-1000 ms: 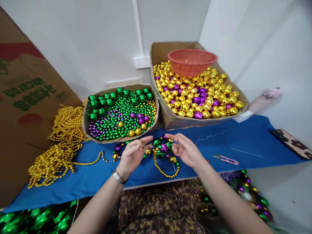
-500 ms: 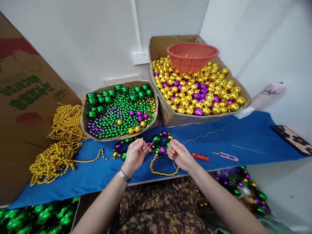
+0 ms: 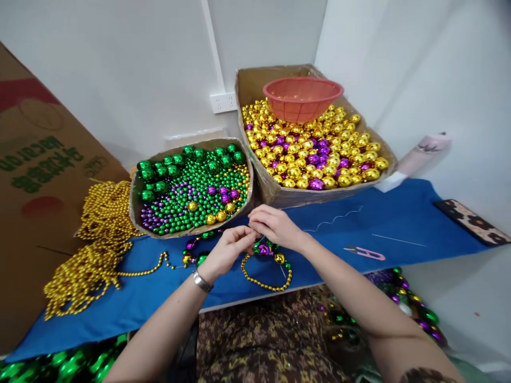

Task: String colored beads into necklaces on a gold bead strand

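Note:
My left hand (image 3: 232, 249) is closed in a pinch, its fingertips meeting those of my right hand (image 3: 275, 226). The right hand is closed too, fingers bent down from above. Between them runs a thin pale string, mostly hidden by the fingers. Just below the hands lies a bead necklace with large green, purple and gold beads and a loop of small gold beads (image 3: 266, 287). More of the large beads (image 3: 191, 250) lie to the left, partly behind my left hand.
A box of green, purple and gold beads (image 3: 191, 197) and a bigger box of gold beads (image 3: 295, 170), topped by a red basket (image 3: 303, 98), stand behind. Gold bead strands (image 3: 88, 266) are heaped left. Pink thread snips (image 3: 365, 252), a needle-like wire (image 3: 399, 240) and a phone (image 3: 473, 221) lie right.
My hands were apart with the string stretched between them; now they meet at the fingertips. The right hand has moved left and up, its forearm covering where a red packet lay. The view has shifted slightly.

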